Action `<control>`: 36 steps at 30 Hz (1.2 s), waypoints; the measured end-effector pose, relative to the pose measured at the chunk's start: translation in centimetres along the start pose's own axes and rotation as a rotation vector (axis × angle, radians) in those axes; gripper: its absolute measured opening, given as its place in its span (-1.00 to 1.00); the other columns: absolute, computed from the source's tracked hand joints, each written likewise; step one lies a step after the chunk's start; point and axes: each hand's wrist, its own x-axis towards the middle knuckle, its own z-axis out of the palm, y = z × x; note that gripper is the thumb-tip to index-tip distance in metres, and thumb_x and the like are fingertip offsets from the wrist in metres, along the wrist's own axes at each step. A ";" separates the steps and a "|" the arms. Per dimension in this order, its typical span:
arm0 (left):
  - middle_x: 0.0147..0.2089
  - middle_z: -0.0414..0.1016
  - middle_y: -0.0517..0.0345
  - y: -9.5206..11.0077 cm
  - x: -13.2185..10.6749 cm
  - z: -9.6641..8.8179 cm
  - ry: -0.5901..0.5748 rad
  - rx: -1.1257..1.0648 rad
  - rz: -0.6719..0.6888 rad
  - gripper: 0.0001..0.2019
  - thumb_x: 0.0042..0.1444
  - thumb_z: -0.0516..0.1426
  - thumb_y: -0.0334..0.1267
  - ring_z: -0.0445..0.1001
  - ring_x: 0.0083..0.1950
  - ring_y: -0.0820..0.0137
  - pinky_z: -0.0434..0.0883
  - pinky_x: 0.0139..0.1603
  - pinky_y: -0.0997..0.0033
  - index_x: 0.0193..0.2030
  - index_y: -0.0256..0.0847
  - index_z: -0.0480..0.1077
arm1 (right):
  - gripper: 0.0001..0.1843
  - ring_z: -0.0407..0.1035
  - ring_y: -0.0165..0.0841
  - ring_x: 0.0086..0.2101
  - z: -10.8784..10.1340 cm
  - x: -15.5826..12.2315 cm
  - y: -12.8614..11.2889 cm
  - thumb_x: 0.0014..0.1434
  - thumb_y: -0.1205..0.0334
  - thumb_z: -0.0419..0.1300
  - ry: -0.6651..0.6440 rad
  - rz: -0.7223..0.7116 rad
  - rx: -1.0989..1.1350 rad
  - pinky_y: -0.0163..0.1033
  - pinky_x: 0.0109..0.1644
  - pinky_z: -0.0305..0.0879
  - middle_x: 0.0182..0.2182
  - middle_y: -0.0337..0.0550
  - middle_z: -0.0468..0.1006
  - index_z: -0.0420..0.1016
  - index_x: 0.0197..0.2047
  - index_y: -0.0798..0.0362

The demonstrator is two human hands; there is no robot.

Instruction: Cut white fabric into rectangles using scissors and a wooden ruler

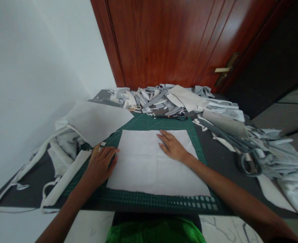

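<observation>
A white rectangular piece of cloth (149, 168) with faint crossed creases lies flat on a green cutting mat (144, 199). My right hand (172, 146) rests palm down on its upper right part, fingers spread. At the cloth's left edge is my left hand (102, 163), its fingers stretched toward the edge and the thumb apart. A small tan piece (96, 149) shows just behind the left fingers; what it is I cannot make out. Beyond the cloth, black-handled scissors (173, 117) lie along the mat's far edge.
Pale fabric (98, 119) and a rolled white strip (66, 179) lie at left. Grey and white scraps (149, 98) heap along the back, and more folded fabric (277, 158) piles at right. A white wall (50, 60) and a brown door (169, 44) bound the dark table.
</observation>
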 end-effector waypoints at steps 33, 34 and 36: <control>0.55 0.21 -0.34 -12.3 11.9 1.9 -0.002 0.134 -0.155 -0.53 0.41 -0.05 -0.21 -0.06 0.66 -0.19 0.15 0.52 -0.29 0.33 -0.40 0.35 | -0.42 0.14 0.02 0.47 -0.1 0.6 -0.6 0.50 0.14 0.05 -0.006 -0.001 -0.016 0.21 0.55 0.09 0.48 0.36 0.25 0.37 0.45 0.29; 0.51 0.29 -0.30 -12.5 12.0 1.6 -0.015 0.125 -0.150 -0.57 0.41 -0.04 -0.21 0.04 0.63 -0.16 0.18 0.51 -0.26 0.29 -0.37 0.38 | -0.42 0.14 0.02 0.48 -0.1 0.7 -0.7 0.50 0.14 0.05 -0.010 0.002 -0.017 0.20 0.56 0.08 0.48 0.37 0.25 0.37 0.44 0.30; 0.42 0.42 -0.28 -12.6 12.2 1.7 -0.033 0.104 -0.134 -0.60 0.37 0.01 -0.16 0.26 0.53 -0.11 0.24 0.49 -0.18 0.20 -0.33 0.42 | -0.42 0.14 -0.01 0.48 -0.2 0.8 -0.8 0.50 0.14 0.06 -0.014 0.011 -0.031 0.17 0.56 0.08 0.48 0.34 0.26 0.37 0.44 0.28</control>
